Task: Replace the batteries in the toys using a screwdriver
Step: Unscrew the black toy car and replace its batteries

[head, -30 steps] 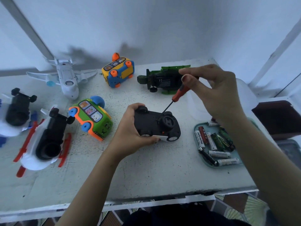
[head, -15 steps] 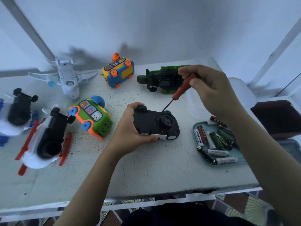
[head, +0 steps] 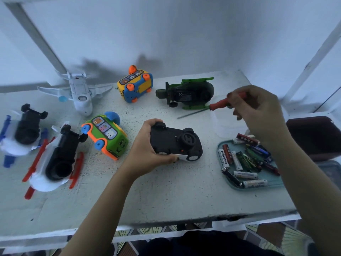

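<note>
A black toy car [head: 175,142] lies upside down in the middle of the white table [head: 166,196]. My left hand [head: 147,148] grips its rear end from the left. My right hand [head: 258,111] holds a red-handled screwdriver [head: 219,104] above the table, to the right of the car. The thin shaft lies almost level, its tip pointing left and clear of the car. A teal tray [head: 271,185] of several loose batteries [head: 245,159] sits right of the car, partly under my right forearm.
Other toys surround the car: a green helicopter [head: 186,94] behind it, a yellow-blue bus [head: 135,85], a green-orange bus [head: 106,135], a white plane [head: 79,93], two white helicopters [head: 53,159] at left. A clear plastic container [head: 227,124] stands under my right hand.
My right hand lifted the screwdriver off the car's underside and swung it up and right until it lay almost level. My left hand kept hold of the car.
</note>
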Demonstrator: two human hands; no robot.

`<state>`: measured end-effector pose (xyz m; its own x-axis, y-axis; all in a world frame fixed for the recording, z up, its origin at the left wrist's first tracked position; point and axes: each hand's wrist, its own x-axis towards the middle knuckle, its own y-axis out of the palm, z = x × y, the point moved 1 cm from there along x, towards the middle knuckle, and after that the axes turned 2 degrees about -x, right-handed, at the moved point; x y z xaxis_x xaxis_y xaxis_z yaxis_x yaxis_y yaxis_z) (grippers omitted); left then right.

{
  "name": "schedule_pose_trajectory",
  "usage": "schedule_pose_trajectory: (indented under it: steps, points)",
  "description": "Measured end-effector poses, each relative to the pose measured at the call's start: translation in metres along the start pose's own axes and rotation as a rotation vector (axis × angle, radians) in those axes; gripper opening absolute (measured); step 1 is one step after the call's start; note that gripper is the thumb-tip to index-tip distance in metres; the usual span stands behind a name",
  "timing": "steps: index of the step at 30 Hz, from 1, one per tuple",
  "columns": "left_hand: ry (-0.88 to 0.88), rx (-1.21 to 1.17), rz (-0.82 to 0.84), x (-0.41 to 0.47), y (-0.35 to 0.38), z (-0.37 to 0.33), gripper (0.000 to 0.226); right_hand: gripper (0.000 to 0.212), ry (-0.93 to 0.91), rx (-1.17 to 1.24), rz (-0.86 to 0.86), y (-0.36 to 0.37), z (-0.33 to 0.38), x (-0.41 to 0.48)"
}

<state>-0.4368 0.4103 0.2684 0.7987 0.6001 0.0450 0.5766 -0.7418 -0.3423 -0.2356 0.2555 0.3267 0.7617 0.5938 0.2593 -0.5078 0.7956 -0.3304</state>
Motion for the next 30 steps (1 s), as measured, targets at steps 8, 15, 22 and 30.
schedule_pose_trajectory:
  steps: [8, 15, 22, 30]
  points:
    - [-0.028, -0.005, 0.029, 0.001, -0.003, -0.005, 0.087, 0.029, 0.712, 0.917, 0.382, 0.005, -0.001, -0.013]
    - [0.003, -0.064, 0.133, -0.005, -0.018, -0.034, 0.096, 0.015, 0.552, 0.344, 0.427, 0.027, -0.011, -0.019]
    - [0.118, -0.05, 0.302, -0.006, -0.028, -0.062, 0.09, 0.026, 0.588, 0.485, 0.901, 0.042, -0.003, -0.025]
    - [-0.028, 0.005, 0.077, -0.004, -0.03, -0.04, 0.11, 0.014, 0.711, 0.556, 0.66, 0.055, -0.017, -0.028]
